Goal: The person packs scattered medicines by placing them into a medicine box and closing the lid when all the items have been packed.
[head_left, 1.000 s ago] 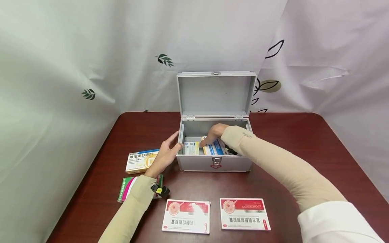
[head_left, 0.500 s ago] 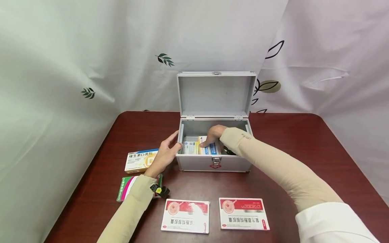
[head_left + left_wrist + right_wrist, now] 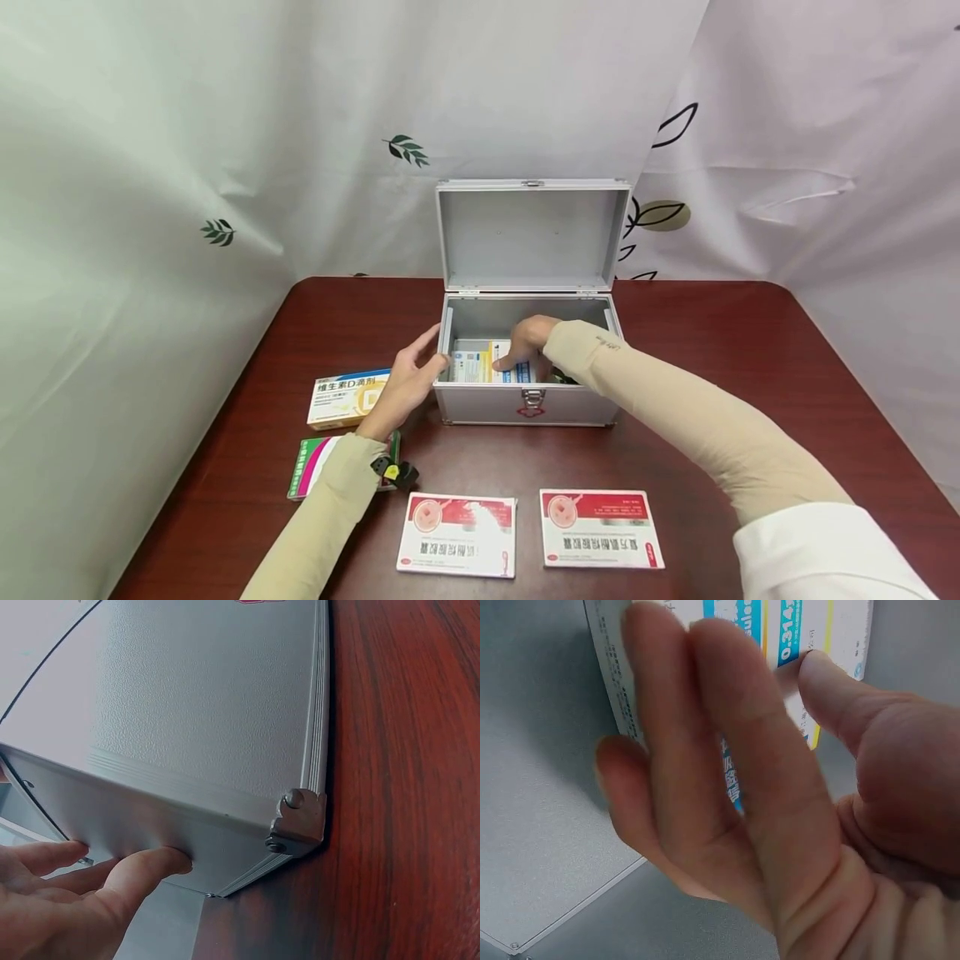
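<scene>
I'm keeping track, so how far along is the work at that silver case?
Looks done: silver case open, yellow-edged box inside. In hand: right hand on a blue-striped box there, left hand against the case. Possibly left: two red-topped boxes, a green box and a vitamin D box on the table.

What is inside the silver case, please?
A white and yellow box and, right of it, a white and blue box. In the head view, the right grip and sleeve hide part of the second and much of the case's right half.
</scene>
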A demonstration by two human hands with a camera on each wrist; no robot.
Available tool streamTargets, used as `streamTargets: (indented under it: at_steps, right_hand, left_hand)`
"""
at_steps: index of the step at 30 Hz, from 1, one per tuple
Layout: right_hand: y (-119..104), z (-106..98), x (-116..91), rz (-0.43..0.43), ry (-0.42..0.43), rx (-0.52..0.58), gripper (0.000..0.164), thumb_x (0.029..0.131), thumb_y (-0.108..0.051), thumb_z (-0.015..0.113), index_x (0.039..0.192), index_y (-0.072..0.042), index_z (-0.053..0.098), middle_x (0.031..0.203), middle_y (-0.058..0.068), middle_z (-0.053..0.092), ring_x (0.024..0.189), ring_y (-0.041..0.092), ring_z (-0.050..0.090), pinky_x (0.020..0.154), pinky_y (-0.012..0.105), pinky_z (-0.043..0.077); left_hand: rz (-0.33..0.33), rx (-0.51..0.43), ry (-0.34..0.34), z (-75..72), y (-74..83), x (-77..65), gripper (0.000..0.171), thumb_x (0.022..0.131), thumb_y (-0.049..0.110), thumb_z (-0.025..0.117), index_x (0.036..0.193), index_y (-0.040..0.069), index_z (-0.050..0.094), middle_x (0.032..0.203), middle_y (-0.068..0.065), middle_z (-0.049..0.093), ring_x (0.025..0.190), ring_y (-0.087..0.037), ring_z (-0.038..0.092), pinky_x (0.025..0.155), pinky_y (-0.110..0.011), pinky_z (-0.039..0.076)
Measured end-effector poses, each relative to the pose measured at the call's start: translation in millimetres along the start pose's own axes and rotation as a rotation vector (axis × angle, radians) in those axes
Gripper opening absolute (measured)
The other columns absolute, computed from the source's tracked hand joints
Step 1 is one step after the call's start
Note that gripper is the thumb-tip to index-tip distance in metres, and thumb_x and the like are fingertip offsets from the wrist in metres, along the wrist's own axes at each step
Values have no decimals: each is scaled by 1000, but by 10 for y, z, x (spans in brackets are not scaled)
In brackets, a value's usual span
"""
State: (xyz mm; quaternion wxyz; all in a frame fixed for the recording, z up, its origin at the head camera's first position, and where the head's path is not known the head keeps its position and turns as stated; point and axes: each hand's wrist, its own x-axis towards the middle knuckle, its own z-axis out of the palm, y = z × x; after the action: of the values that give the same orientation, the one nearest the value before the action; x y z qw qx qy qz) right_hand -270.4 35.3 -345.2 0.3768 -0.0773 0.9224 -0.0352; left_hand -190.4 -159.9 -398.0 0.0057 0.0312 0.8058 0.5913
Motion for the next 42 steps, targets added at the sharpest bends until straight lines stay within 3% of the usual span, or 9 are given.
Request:
streamTargets:
  at_steps: [7, 13, 16, 18, 21, 24, 28, 33, 42]
  right_hand:
    - [34, 5, -18, -29, -14, -50, 63, 81, -60, 55, 102, -1, 61, 79, 11, 68, 70, 18, 69, 62, 28, 52]
    - [31, -34, -33, -58, 62, -139, 83, 78, -65, 54, 130, -2, 49, 129, 16, 51, 108, 27, 56, 86, 38, 48]
    - [88, -141, -62, -78, 73, -141, 92, 78, -68, 51, 141, -5, 33, 141, 16, 38, 109, 30, 55, 86, 40, 47]
    - [156, -232, -107, -71, 68, -59, 94, 78, -67, 52, 144, -5, 27, 142, 18, 35, 97, 31, 61, 78, 39, 51]
    - [273, -354, -215, -84, 78, -7, 88, 79, -66, 52, 139, -4, 34, 130, 18, 47, 76, 25, 66, 71, 35, 52]
    - [368, -427, -366, -144, 108, -12, 72, 79, -65, 53, 117, -3, 50, 96, 9, 59, 55, 16, 59, 58, 31, 50]
    - [462, -423, -637, -241, 276, -44, 49, 83, -58, 55, 79, -9, 52, 63, -1, 43, 49, 10, 40, 49, 26, 37]
    - [566, -323, -992, -288, 491, -12, 41, 84, -48, 59, 69, -11, 51, 61, 0, 43, 52, 13, 40, 47, 28, 33]
    - [719, 20, -1435, -558, 570, 14, 27, 81, -38, 67, 82, -13, 60, 68, -4, 54, 61, 11, 50, 57, 28, 42]
  left_hand:
    - [-2, 1, -3, 19, 11, -6, 57, 85, 18, 54, 140, 20, 39, 139, -3, 41, 121, -16, 38, 102, -38, 30]
    - [-19, -7, 0, -3, 13, -23, 56, 86, 18, 54, 140, 22, 39, 140, -3, 40, 117, -20, 42, 98, -40, 36]
    - [-32, -11, 1, -6, 13, -26, 56, 87, 17, 53, 140, 23, 39, 139, -3, 40, 114, -22, 45, 94, -41, 40]
    - [-32, -11, 2, -2, 18, -22, 55, 87, 17, 53, 140, 23, 39, 139, -3, 40, 113, -23, 46, 93, -41, 41]
    - [-29, -7, -5, 9, 19, -13, 55, 87, 18, 53, 140, 23, 38, 140, -3, 40, 114, -23, 45, 93, -41, 42]
    - [-29, -12, -13, 12, 18, -15, 56, 87, 18, 52, 141, 23, 37, 140, -4, 39, 114, -23, 45, 93, -41, 42]
    - [-22, -33, -19, 7, 8, -22, 55, 88, 16, 52, 141, 22, 37, 141, -4, 39, 115, -23, 44, 94, -42, 40]
    - [-4, -30, -11, -9, 2, -18, 55, 87, 17, 53, 140, 21, 38, 140, -4, 40, 116, -22, 43, 96, -42, 38]
    - [5, -26, 9, 7, -17, -11, 56, 85, 17, 54, 139, 20, 40, 138, -4, 42, 117, -20, 44, 98, -40, 36]
